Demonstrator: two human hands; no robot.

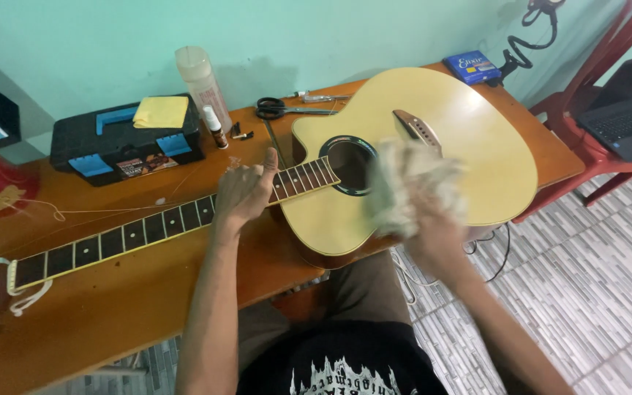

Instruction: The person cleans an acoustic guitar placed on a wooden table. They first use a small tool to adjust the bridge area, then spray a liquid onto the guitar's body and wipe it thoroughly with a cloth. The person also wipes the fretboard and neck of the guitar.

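Right hand [437, 227] has its grip bunched tight around a pale, fluffy cleaning cloth [404, 186], blurred as it presses on the glossy cream top of the acoustic guitar [469, 139], just at three o'clock of the round soundhole [349, 162]. Left hand [243, 192] sits on the dark fretboard [133, 235] where the neck meets the body, fingers curled narrow over the edge and thumb poking up toward twelve o'clock; it looks to be pinning the instrument steady, though whether it truly clamps the neck I cannot tell. The guitar lies flat, face up, across the orange-brown wooden bench [126, 307], body at three o'clock, headstock far out at nine, which puts the whole top within reach of the cloth. No strings show over the frets; loose wire curls on the bench near the headstock. Count along the back edge: one black-and-blue plastic toolbox [122, 143] at eleven o'clock with one folded yellow cloth [161, 112] on its lid, one tall clear bottle [200, 80], one small white spray bottle [215, 128], one pair of black-handled scissors [279, 110] at twelve, one small blue packet [472, 67] at one. One red plastic chair [587, 117] at two o'clock carries one open laptop [627, 117].
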